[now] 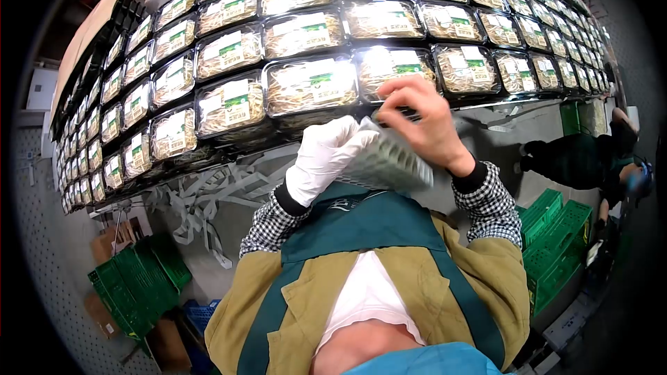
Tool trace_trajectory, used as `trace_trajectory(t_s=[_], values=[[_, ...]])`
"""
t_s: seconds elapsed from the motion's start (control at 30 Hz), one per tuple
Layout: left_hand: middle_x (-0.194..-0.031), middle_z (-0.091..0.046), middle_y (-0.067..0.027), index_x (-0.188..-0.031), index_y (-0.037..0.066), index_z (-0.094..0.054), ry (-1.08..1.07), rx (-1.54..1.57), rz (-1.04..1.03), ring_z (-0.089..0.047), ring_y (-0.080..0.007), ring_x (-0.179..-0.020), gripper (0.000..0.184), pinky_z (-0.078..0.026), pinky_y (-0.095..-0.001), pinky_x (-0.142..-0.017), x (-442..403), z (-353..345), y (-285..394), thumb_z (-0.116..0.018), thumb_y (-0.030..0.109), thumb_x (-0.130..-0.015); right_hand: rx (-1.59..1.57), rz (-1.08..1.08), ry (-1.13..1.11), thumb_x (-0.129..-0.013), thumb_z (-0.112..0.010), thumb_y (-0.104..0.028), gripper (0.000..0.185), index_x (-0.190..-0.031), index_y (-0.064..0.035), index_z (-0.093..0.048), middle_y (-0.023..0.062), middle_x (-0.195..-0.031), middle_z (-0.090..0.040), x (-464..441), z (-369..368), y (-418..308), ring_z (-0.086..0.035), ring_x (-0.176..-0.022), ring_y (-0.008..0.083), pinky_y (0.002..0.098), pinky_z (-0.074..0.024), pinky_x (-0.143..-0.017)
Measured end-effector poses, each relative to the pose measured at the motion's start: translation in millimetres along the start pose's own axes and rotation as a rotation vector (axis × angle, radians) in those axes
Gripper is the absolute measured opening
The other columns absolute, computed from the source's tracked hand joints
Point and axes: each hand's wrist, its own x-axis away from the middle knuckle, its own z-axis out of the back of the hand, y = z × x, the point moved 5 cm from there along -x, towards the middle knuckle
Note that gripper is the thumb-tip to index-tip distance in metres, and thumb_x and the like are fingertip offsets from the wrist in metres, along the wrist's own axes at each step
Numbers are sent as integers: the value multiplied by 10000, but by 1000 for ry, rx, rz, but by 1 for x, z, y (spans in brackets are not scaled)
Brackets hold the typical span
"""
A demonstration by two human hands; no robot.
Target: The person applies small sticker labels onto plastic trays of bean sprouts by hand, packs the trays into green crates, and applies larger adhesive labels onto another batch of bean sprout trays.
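My left hand (321, 160), in a white glove, is closed on a sheet of labels (394, 160) in front of my chest. The sheet is pale grey-green with rows of small marks, blurred by motion. At its upper edge my bare right hand (420, 121) is pinched, thumb and forefinger together. Whether a single label lies between those fingertips, I cannot tell. Just beyond my hands stands a clear-lidded black tray (311, 87) of pale, noodle-like strands, with a green and white label on its lid.
Many similar packs (233, 55) stand in stacked rows across the table. Loose grey strips (201, 201) hang below its edge. Green crates (139, 281) lie at lower left, more green crates (556, 250) at right. Another person (583, 156) is at far right.
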Motion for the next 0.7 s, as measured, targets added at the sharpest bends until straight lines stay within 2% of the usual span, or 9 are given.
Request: trace_trajectory(t_s=[0.03,0.13,0.2,0.3,0.4,0.47,0.5,0.6,0.7], values=[[-551,-422,-14,-658,20,-508,-4,52,-34,-338,-70,-526,287,-340,-249,-458,7,5,-6,-708,133,-831,-199,-306,134,-797,-684,-106,108,-783,-25,-615,89,-942,-635,8,-4,23,-592,-834,191,308,-460,-731],[-599,-568,-25,-707,27,-568,-343,119,-73,-502,-42,-550,235,-407,-215,-473,29,14,-4,-772,129,-765,120,-434,322,-801,-683,-146,125,-792,-27,-648,85,-909,-640,25,-16,92,-591,-799,206,306,-465,-713],[-842,-710,-90,-1027,35,-660,-579,205,120,-679,-96,-776,327,-534,-207,-668,44,17,-6,-777,132,-737,321,-322,337,-782,-698,-207,147,-774,-67,-654,65,-911,-623,27,-39,106,-589,-793,225,344,-450,-711],[-996,-699,-51,-1120,121,-664,-495,52,-152,-682,-172,-807,355,-527,-246,-711,55,42,-11,-737,126,-773,740,-260,301,-772,-696,-257,178,-817,-96,-634,46,-919,-602,30,-53,101,-587,-787,232,374,-433,-699],[-1024,-689,-79,-1058,90,-684,-164,79,-427,-664,-161,-864,258,-518,-246,-774,52,81,-25,-681,43,-804,826,-500,278,-793,-671,-244,229,-929,-93,-565,52,-919,-589,32,-35,112,-591,-803,237,377,-431,-696],[-1027,-687,-76,-1035,61,-684,59,344,-127,-633,-128,-918,223,-507,-245,-799,61,99,-43,-654,2,-822,538,-489,383,-829,-655,-184,164,-911,-62,-583,57,-866,-611,40,-23,101,-599,-789,171,303,-449,-709],[-1036,-683,-69,-1028,20,-675,146,504,95,-614,-98,-911,197,-501,-229,-796,67,107,-46,-641,-12,-837,208,-639,323,-846,-656,-185,159,-901,-46,-601,36,-860,-619,47,-25,98,-583,-791,129,280,-448,-714],[-980,-685,-42,-1076,-12,-646,305,577,165,-597,-52,-796,235,-472,-177,-705,77,125,-59,-645,-11,-841,-578,-819,111,-882,-656,-190,188,-910,-4,-651,-7,-874,-636,58,-51,41,-542,-836,49,224,-443,-756],[-956,-684,-25,-1095,-5,-640,309,538,101,-584,-34,-785,251,-452,-164,-676,79,129,-68,-648,-5,-844,-712,-841,69,-884,-650,-168,216,-1002,13,-653,27,-959,-653,55,-77,11,-571,-894,81,231,-449,-821]])
